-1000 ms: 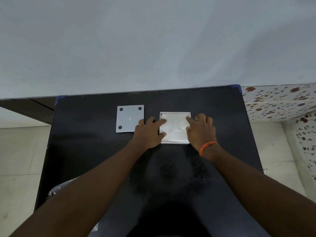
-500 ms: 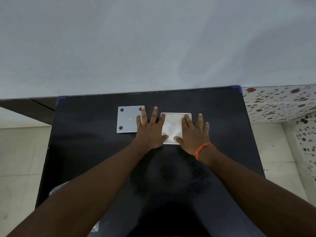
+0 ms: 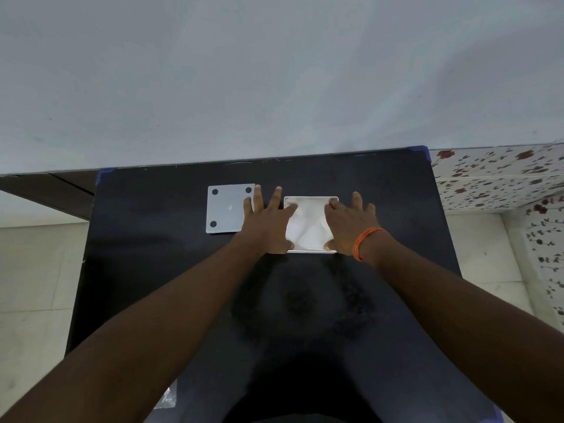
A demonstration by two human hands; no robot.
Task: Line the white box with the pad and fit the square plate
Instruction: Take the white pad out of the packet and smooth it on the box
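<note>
A: We had both hands spread flat at the box [image 3: 310,199], which sat near the middle of the black table [image 3: 152,270]. Our left hand [image 3: 268,221] lay over the box's left wall, fingers apart, the forefinger reaching inside onto the pad [image 3: 308,227]. Our right hand [image 3: 348,224] mirrored it on the box's right wall, fingers apart and gripping nothing, both thumbs down at the near corners.

B: And the pad itself?

A: Inside the box, white and creased, with folds running across it. We judged it soft and light, the sort of sheet that springs back up unless pressed into the corners. Whether it lay fully flat, we could not tell.

B: The plate [image 3: 227,209]?

A: Just left of the box, flat on the table, our left fingers overlapping its right edge. Grey, square, with dark round spots at three corners in view; the fourth was hidden under our hand. It looked stiff, thin and smooth, so likely slippery and hard to lift from flat.

B: So where would we take it?

A: By two opposite edges, we reckoned, after tipping up one edge with a fingertip, then lowering it level so it would not jam against the box walls.
</note>
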